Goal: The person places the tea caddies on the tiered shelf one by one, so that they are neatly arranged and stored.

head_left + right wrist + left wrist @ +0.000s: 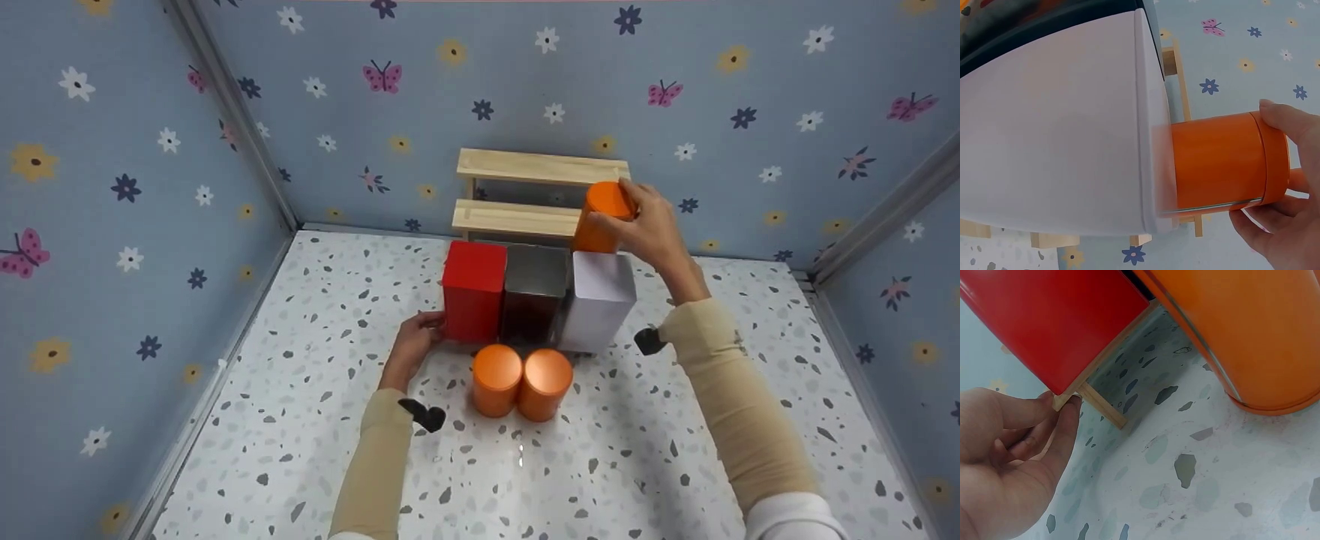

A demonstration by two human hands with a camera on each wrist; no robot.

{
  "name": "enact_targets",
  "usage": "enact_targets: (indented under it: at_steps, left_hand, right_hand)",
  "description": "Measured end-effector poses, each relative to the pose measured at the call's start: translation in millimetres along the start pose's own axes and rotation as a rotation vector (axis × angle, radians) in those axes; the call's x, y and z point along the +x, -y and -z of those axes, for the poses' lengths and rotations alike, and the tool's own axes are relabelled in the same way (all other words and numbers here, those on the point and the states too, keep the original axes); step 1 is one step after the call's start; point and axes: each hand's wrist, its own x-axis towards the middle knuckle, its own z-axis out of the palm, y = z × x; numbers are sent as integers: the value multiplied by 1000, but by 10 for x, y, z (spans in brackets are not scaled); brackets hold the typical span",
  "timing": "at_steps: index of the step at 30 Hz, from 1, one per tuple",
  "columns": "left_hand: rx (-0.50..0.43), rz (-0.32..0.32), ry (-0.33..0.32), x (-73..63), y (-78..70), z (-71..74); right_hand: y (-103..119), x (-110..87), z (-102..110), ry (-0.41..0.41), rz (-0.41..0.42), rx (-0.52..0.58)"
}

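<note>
Speckled surface [255,450]; orange canister [1221,160] in right hand [658,229], left hand [412,345] pinching rack [517,217]

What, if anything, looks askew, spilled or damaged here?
Nothing stands out. The red box, black box and white box stand in a row on the front step of the wooden rack, two orange canisters stand side by side before them, and the right hand grips a third canister behind the white box. No spill or damage shows.
</note>
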Motion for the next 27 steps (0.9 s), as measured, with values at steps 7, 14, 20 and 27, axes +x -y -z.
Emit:
enact_targets:
  at_steps: [7, 14, 20, 27]
  left_hand:
    - [-8, -25, 6, -9, 4, 0]
    - [5, -13, 5, -2, 6, 7]
    - [15, 31, 1, 9, 1, 10]
    - [-8, 31, 6, 23, 2, 10]
  right_hand:
    - [-25, 24, 56, 49, -5, -8]
    - [-66, 48, 108, 107, 10, 18]
    - [-59, 56, 114, 118, 13, 10]
    - [-30, 61, 107, 88, 13, -3]
